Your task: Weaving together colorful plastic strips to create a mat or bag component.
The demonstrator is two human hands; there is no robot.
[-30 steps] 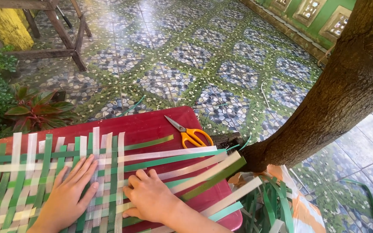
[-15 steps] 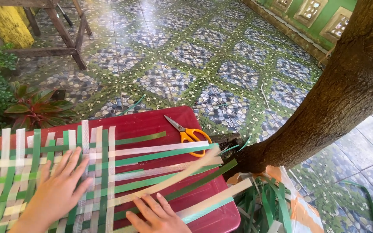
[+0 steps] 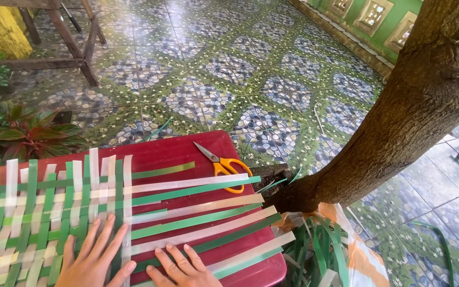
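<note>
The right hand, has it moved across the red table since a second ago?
Yes. The right hand has slid back toward the person, down the woven strips and farther from the orange-handled scissors lying on the red table.
</note>
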